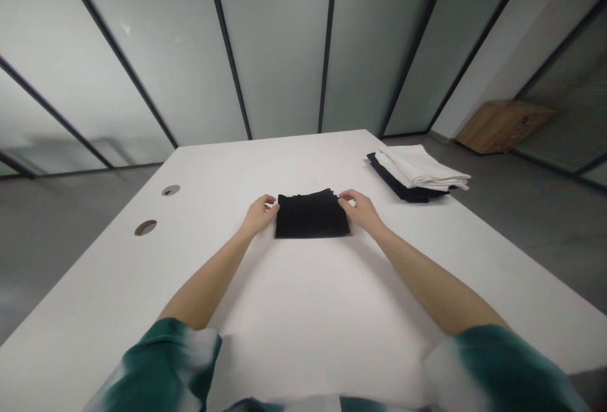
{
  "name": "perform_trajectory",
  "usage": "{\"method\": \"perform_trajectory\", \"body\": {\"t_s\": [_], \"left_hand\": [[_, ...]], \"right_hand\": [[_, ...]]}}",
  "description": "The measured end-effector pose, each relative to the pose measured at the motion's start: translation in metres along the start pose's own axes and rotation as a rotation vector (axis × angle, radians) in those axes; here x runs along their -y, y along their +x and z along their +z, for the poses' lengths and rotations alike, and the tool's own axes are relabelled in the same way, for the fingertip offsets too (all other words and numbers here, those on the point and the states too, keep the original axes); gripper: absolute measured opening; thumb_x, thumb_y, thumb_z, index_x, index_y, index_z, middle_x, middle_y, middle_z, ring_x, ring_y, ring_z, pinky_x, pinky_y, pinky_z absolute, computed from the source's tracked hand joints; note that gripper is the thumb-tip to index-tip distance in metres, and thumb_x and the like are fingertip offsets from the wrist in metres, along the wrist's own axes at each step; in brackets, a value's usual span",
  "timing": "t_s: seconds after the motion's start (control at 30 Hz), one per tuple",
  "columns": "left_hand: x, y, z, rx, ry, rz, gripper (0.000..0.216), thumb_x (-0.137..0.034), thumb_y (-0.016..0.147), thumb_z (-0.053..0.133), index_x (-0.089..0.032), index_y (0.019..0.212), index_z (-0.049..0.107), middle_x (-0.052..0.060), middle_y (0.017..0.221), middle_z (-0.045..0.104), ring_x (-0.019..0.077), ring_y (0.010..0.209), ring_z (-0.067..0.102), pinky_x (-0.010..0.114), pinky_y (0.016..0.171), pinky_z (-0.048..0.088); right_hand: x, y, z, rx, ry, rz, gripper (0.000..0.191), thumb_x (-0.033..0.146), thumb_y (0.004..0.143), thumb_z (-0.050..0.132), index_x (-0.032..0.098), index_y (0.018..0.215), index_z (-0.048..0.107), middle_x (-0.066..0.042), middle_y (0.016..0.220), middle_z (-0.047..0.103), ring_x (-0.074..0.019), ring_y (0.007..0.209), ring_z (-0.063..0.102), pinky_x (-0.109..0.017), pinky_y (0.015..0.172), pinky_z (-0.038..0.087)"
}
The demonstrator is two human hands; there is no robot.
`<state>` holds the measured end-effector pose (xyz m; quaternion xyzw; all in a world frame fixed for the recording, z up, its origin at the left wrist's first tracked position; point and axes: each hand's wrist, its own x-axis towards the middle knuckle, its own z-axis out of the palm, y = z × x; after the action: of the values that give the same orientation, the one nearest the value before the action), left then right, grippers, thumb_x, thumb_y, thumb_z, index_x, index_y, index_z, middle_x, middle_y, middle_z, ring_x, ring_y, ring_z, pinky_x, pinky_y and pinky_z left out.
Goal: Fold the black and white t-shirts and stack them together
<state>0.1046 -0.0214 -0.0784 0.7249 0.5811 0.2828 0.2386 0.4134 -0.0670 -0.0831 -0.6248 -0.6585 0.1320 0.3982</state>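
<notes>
A black cloth [310,216], folded into a small rectangle, lies flat in the middle of the white table [294,311]. My left hand [258,213] rests at its left edge, fingers curled and pinching the far left corner. My right hand [361,208] sits at the right edge, fingers closed on the far right corner. Both arms reach forward over the table from green and white sleeves.
A stack of folded cloths [417,172], white on top of black, lies at the table's right side. Two round cable holes [145,227] sit near the left edge. A wooden box [502,124] stands on the floor at the right. Glass wall panels lie behind.
</notes>
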Motion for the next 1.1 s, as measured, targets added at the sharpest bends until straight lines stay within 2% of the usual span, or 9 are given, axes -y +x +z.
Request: {"method": "perform_trajectory", "body": {"t_s": [0.1,0.2,0.4,0.53,0.67,0.77,0.93,1.0,1.1], "left_hand": [[-0.004,-0.001,0.02,-0.035,0.106,0.005,0.037,-0.037,0.087,0.055,-0.017,0.118,0.061,0.012,0.122,0.066,0.0261,0.109,0.063,0.039,0.096,0.047],[0.002,-0.006,0.03,-0.071,0.201,0.01,0.042,-0.04,0.089,0.053,-0.016,0.123,0.061,0.015,0.128,0.064,0.0303,0.121,0.056,0.044,0.104,0.041],[0.005,-0.007,0.027,-0.031,0.267,-0.013,0.04,-0.044,0.093,0.047,-0.018,0.117,0.067,0.012,0.13,0.064,0.0298,0.123,0.054,0.042,0.105,0.04],[0.0,-0.007,0.029,-0.012,0.335,-0.02,0.041,-0.046,0.092,0.049,-0.02,0.117,0.068,0.012,0.135,0.061,0.0313,0.126,0.051,0.043,0.104,0.039],[-0.002,-0.008,0.029,-0.014,0.347,-0.018,0.041,-0.047,0.091,0.05,-0.02,0.116,0.068,0.012,0.135,0.061,0.0311,0.125,0.052,0.042,0.102,0.04],[-0.001,-0.009,0.029,-0.016,0.343,-0.023,0.042,-0.046,0.09,0.051,-0.019,0.117,0.068,0.012,0.135,0.061,0.0317,0.125,0.052,0.043,0.103,0.039],[0.001,-0.007,0.03,-0.041,0.318,-0.016,0.039,-0.043,0.091,0.051,-0.02,0.118,0.067,0.01,0.13,0.064,0.0292,0.122,0.054,0.042,0.103,0.041],[0.004,-0.006,0.031,-0.065,0.286,-0.013,0.037,-0.041,0.092,0.05,-0.02,0.116,0.068,0.01,0.128,0.065,0.0277,0.12,0.057,0.041,0.102,0.042],[0.009,-0.004,0.032,-0.1,0.224,-0.001,0.034,-0.039,0.093,0.049,-0.021,0.114,0.068,0.009,0.124,0.067,0.026,0.114,0.06,0.04,0.1,0.044]], "right_hand": [[0.0,0.001,0.02,-0.04,-0.068,-0.044,0.029,0.031,0.085,0.05,0.019,0.104,0.068,-0.012,0.107,0.071,-0.0266,0.102,0.062,-0.042,0.093,0.046],[-0.011,0.0,0.031,-0.031,-0.134,-0.008,0.031,0.031,0.086,0.049,0.019,0.109,0.068,-0.012,0.113,0.069,-0.0269,0.106,0.06,-0.043,0.097,0.044],[-0.019,-0.003,0.026,0.038,-0.388,0.195,0.043,0.048,0.093,0.045,0.016,0.11,0.07,-0.016,0.113,0.067,-0.0304,0.108,0.059,-0.043,0.095,0.043],[-0.005,-0.007,0.025,0.13,-0.543,0.181,0.056,0.061,0.092,0.044,0.014,0.108,0.071,-0.02,0.117,0.063,-0.0351,0.11,0.056,-0.047,0.094,0.041],[0.004,-0.007,0.028,0.194,-0.536,0.178,0.054,0.058,0.09,0.048,0.013,0.113,0.067,-0.021,0.126,0.059,-0.0365,0.115,0.053,-0.048,0.097,0.04],[0.006,-0.005,0.03,0.218,-0.422,0.176,0.043,0.048,0.087,0.055,0.015,0.112,0.064,-0.018,0.121,0.063,-0.0336,0.112,0.056,-0.045,0.095,0.042],[0.006,-0.006,0.03,0.193,0.031,0.196,0.028,0.031,0.08,0.057,0.02,0.106,0.054,-0.007,0.096,0.067,-0.025,0.091,0.062,-0.037,0.083,0.049],[0.009,-0.007,0.029,0.167,0.214,0.274,0.026,0.028,0.077,0.058,0.022,0.101,0.052,-0.002,0.088,0.066,-0.0231,0.086,0.063,-0.036,0.08,0.05],[0.015,-0.009,0.026,0.154,0.549,0.474,0.026,0.022,0.072,0.062,0.024,0.096,0.052,0.002,0.079,0.066,-0.0211,0.082,0.065,-0.034,0.078,0.053]]}}
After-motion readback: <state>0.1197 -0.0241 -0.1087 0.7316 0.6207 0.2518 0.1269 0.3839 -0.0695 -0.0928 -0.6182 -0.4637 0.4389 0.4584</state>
